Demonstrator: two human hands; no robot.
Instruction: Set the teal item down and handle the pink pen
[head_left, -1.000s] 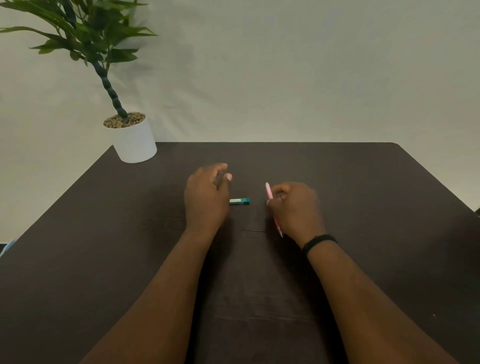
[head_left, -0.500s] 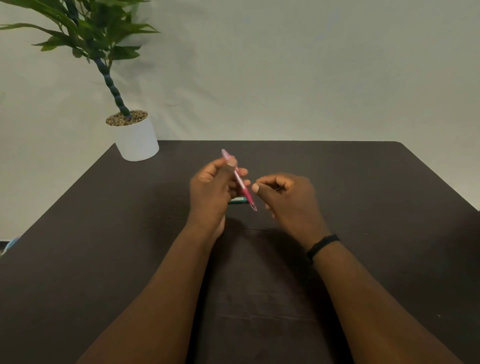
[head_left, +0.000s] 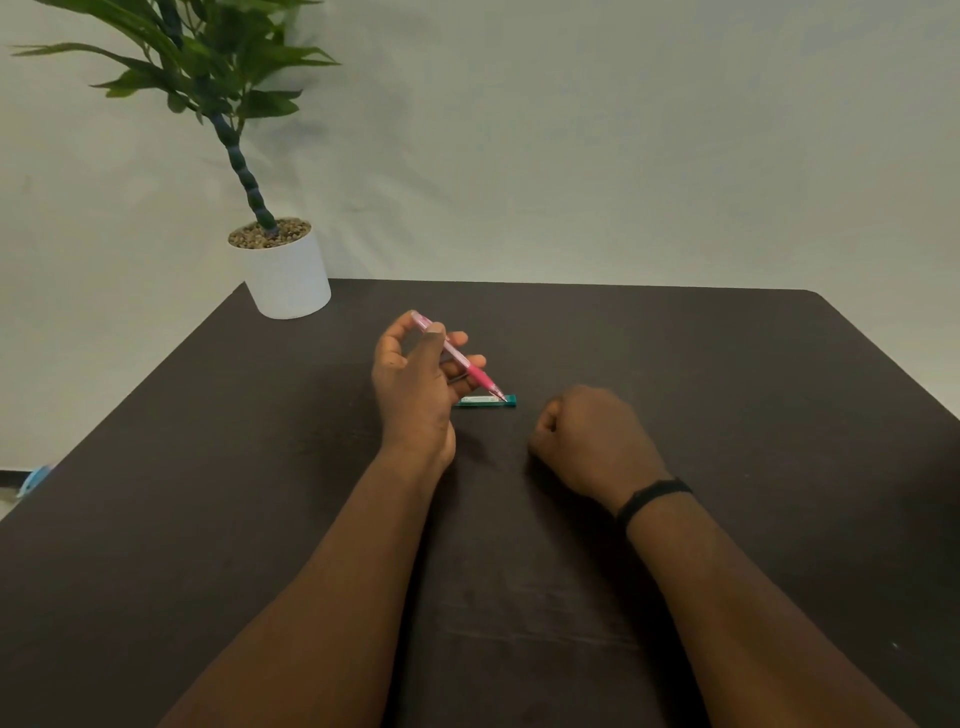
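The right hand (head_left: 587, 436), nearest the camera at centre right, rests on the dark surface (head_left: 727, 389) with fingers curled into a fist around nothing, a black wristband (head_left: 652, 499) behind it. Left of centre, the left hand (head_left: 415, 384) pinches a pink pen (head_left: 460, 358), tilted, its tip over a small green case (head_left: 485, 400) lying flat. In the upper left stands a white plant pot (head_left: 288, 280).

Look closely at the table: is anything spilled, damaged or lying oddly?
Nothing stands out. The left hand holds a pink pen, tip down near a small green case lying flat on the table. The plant pot stands upright.
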